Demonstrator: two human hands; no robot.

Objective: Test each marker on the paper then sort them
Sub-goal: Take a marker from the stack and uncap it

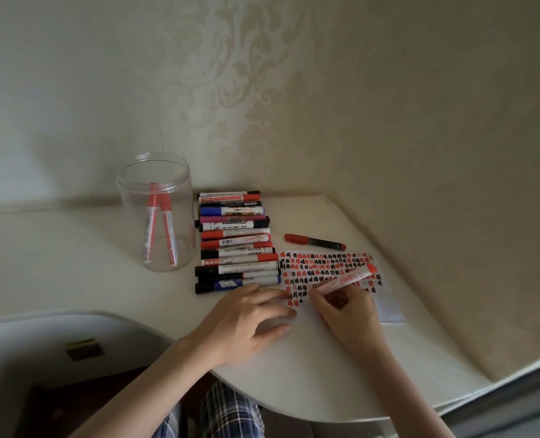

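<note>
A white paper (388, 306) covered with rows of red and black test marks lies on the white table (73, 263). My right hand (347, 311) grips a red-ended white marker (346, 279) with its lower end down on the paper. My left hand (246, 317) rests flat on the paper's left part, fingers spread. A row of several markers (235, 245) lies side by side just beyond my left hand. One red and black marker (314, 241) lies alone above the paper. A clear plastic jar (156, 213) holds two red markers (159, 222).
The table's curved front edge runs under my forearms. A patterned wall stands behind the table and to its right. A grey chair back (57, 336) is at the lower left. My plaid trousers (221, 415) show below the table edge.
</note>
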